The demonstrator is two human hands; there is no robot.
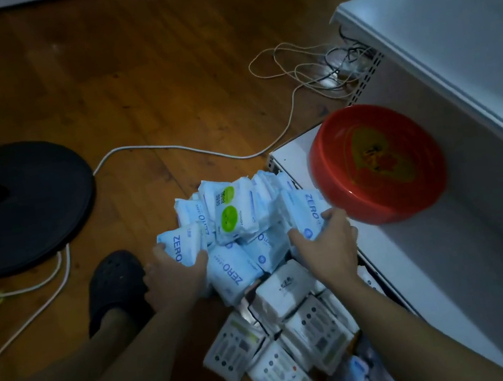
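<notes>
We look down on a heap of white-and-blue soft plastic packets (pixel 242 225) lying on the brown wooden floor (pixel 125 78), against the edge of a low white metal shelf (pixel 422 261).

Our left hand (pixel 173 270) sits at eight o'clock of the heap. Its thumb lies over the face of a flat white packet printed ZERO (pixel 181 243) and its fingers are curled beneath, so the packet juts out of the grip toward twelve o'clock. Our right hand (pixel 325 241) sits at four o'clock of the heap, fingers clamped round a second ZERO packet (pixel 307 211), which also projects past the knuckles toward twelve o'clock.

Between the two hands, a packet with round green labels (pixel 230 213) stands on top of the heap. At six o'clock, between our forearms, lie white rectangular packets with grey printing (pixel 302 324).

A red round plastic basin (pixel 378 162) rests on the shelf at two o'clock of the right hand, just beside the packet it holds; we cannot tell whether they touch. A black perforated clog (pixel 116 286) sits at nine o'clock of the left hand. A black round stand base (pixel 13 207) lies at ten o'clock, and a white cable (pixel 170 150) runs from it across the floor.
</notes>
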